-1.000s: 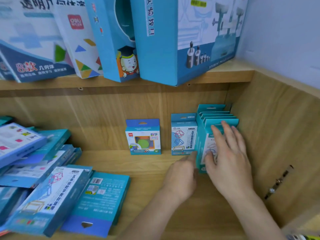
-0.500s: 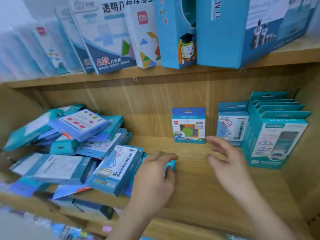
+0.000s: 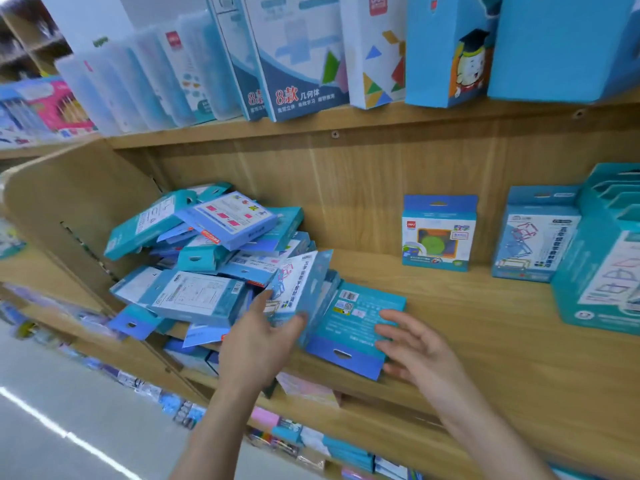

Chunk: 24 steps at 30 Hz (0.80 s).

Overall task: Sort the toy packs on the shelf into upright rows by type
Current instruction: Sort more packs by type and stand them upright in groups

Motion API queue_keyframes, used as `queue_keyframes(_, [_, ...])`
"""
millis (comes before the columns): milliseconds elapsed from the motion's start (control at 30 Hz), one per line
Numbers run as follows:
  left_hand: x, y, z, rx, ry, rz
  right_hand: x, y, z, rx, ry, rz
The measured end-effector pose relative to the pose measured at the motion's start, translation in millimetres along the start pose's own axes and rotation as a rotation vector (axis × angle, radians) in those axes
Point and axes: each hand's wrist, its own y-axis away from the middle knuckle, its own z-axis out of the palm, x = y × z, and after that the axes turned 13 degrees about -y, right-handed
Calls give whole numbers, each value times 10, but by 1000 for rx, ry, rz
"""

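A jumbled pile of teal and blue toy packs [image 3: 207, 258] lies on the left of the wooden shelf [image 3: 485, 327]. My left hand [image 3: 258, 344] grips the lower edge of a white-fronted stick-frame pack [image 3: 299, 282], which is tilted up off the pile. My right hand [image 3: 417, 346] has its fingers spread and touches a teal pack lying back-up [image 3: 349, 327] at the shelf's front. Against the back wall stand a small blue pack [image 3: 438, 233] and one stick-frame pack [image 3: 536, 237]. An upright row of teal packs [image 3: 602, 268] fills the right edge.
Large boxes [image 3: 304, 57] and translucent cases [image 3: 138, 77] lean on the shelf above. A wooden side panel [image 3: 69, 202] closes the left end. More goods sit on the lower shelf [image 3: 304, 389]. Floor shows at lower left.
The view has swung left from the upright teal row to the pile. Both hands moved left; my left hand took hold of the stick-frame pack and tilted it up.
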Motion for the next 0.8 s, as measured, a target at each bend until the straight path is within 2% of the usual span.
queue_keyframes(33, [5,26,-49,-72,299,-64,0,23,33,-23,-16,-2])
queue_keyframes(100, [77,161,-134,-318,915,-136,-14,66,100,-77,-64,0])
queue_keyframes(133, [120,246,-149,-454,1118,-119,-28,87,132,-116,-95,10])
queue_keyframes(200, [195,411,-114,-608,1278,-51,-63,128,179,-206,-144,32])
queue_keyframes(233, [214,483,-74,-621,1282,-16,-77,149,187,-243,-143,26])
queue_keyframes(300, [234,583,31,-554,1207,57,-101,203,181,-271,-115,-1])
queue_keyframes(333, [229,615,89,-484,1093,98,-104,232,168,-267,-104,-14])
queue_keyframes(433, [227,747,236,-211,449,343,-48,292,141,-224,-91,-42])
queue_keyframes(467, [231,799,285,-146,299,435,4,295,131,-169,-100,-58])
queue_keyframes(500, [222,837,335,-143,231,511,52,295,115,-88,-121,-79])
queue_keyframes(600, [152,798,337,-322,150,649,109,284,-18,130,-103,-184])
queue_keyframes(633, [116,728,328,-298,73,697,95,277,-86,157,-90,-223])
queue_keyframes(700, [64,549,339,-122,-115,784,34,278,-226,189,-58,-289])
queue_keyframes(800, [5,345,515,-13,-419,802,-48,278,-396,222,14,-346])
